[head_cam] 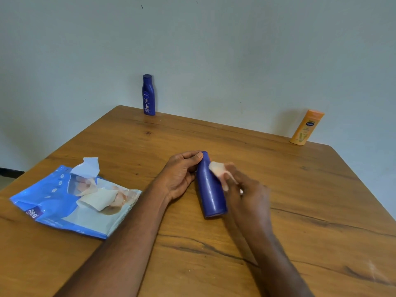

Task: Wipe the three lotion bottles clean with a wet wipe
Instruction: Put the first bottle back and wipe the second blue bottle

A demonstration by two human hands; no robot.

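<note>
both bare forearms reached forward over the table. the left hand [180,176] curled its fingers and thumb in a grip; the right hand [246,189], blurred, pinched with its fingertips.

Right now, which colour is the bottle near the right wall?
Orange bottle, seen best in the head view.

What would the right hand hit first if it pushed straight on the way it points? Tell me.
Probably the blue bottle: the right hand points up-left and its wipe already lies against the bottle's side. Behind that sits the left hand.
</note>
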